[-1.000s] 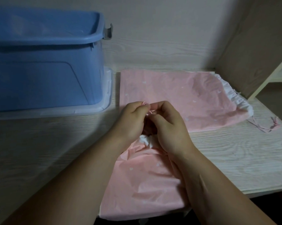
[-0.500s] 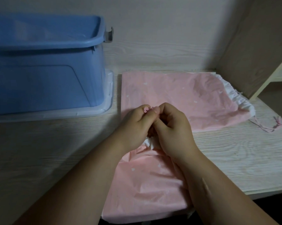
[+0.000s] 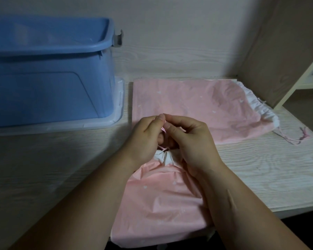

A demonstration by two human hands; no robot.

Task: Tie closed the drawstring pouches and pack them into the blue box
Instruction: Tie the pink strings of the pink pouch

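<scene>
A pink drawstring pouch (image 3: 162, 199) lies in front of me, its gathered white mouth (image 3: 163, 156) pointing away and its near end hanging over the table edge. My left hand (image 3: 144, 138) and my right hand (image 3: 190, 141) meet just above that mouth, and each pinches the thin pink drawstring (image 3: 163, 129). A second pink pouch (image 3: 193, 107) lies flat behind them, its white mouth to the right with its cord (image 3: 294, 138) trailing on the table. The blue box (image 3: 49, 73) stands open at the back left.
The blue box sits on a clear plastic lid (image 3: 101, 123). A wooden side panel (image 3: 278, 51) and a pale shelf (image 3: 307, 78) close off the right. The pale wood table (image 3: 260, 174) ends close to me, and a wall runs behind.
My hands have drawn slightly apart, so the pink drawstring now shows between the fingertips. The pouches and the box have not moved.
</scene>
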